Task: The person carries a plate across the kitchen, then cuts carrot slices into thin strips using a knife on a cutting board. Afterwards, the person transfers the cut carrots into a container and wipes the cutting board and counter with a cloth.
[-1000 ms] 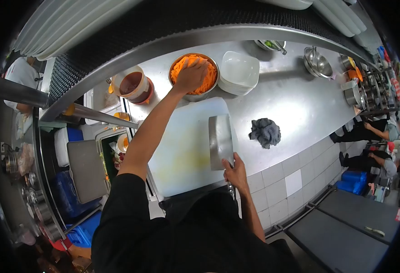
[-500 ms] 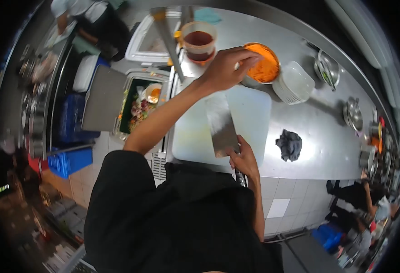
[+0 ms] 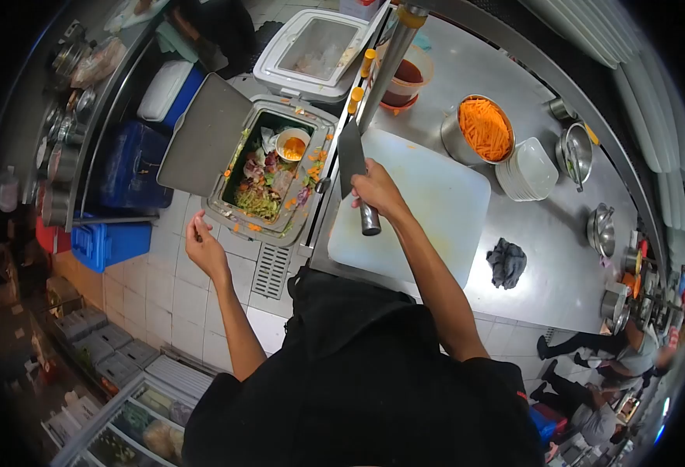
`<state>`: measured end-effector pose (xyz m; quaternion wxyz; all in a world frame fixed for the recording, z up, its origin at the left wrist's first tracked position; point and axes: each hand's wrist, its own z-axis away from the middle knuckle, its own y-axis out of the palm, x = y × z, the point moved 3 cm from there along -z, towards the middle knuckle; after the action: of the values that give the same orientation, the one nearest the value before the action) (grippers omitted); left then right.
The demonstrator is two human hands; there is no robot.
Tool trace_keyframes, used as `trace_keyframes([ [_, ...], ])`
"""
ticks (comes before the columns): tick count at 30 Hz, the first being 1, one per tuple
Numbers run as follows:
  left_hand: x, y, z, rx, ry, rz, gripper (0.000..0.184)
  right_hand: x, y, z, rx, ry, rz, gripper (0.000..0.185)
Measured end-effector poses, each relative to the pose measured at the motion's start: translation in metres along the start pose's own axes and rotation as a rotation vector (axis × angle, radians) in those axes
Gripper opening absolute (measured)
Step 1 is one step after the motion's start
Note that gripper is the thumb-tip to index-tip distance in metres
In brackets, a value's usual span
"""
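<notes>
My right hand [image 3: 375, 189] is closed around a cleaver [image 3: 349, 159], its blade pointing away toward the steel post and its dark handle end toward me. The cleaver is over the left edge of a white cutting board [image 3: 428, 210]. My left hand [image 3: 206, 246] is beside the near-left corner of a grey waste bin [image 3: 253, 232]; its fingers are loosely bent, with nothing seen in them. Inside the bin lie vegetable scraps [image 3: 258, 194] and a small cup with orange residue [image 3: 291, 145]. Whether the left fingertips touch the rim is unclear.
Beyond the board stand a pot of cut carrots [image 3: 484, 131], stacked white containers [image 3: 531, 173] and a tub of dark red liquid [image 3: 406, 76]. A dark cloth [image 3: 506, 263] lies at right. A steel post [image 3: 389, 66] rises between bin and table. Other people are at the edges.
My left hand has moved from near the carrot pot to the bin's near corner. My right hand has carried the cleaver left and away from me, across the board. The view has shifted left.
</notes>
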<state>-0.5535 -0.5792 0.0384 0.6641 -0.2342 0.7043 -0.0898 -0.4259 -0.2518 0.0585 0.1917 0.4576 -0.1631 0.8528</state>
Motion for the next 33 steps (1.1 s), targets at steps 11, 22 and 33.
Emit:
trace_keyframes([
  [11, -0.061, 0.004, -0.010, -0.042, 0.155, 0.091, 0.027, 0.006, 0.021, -0.005, 0.073, -0.047, -0.130, 0.045],
  [22, -0.182, 0.068, 0.081, 0.150, 0.427, 0.532, 0.027, -0.036, 0.028, -0.138, -0.340, -0.227, -0.332, 0.037],
  [33, -0.195, 0.200, 0.228, 1.124, 0.280, 0.477, 0.029, -0.230, -0.303, 0.161, -1.277, 0.047, 0.916, 0.064],
])
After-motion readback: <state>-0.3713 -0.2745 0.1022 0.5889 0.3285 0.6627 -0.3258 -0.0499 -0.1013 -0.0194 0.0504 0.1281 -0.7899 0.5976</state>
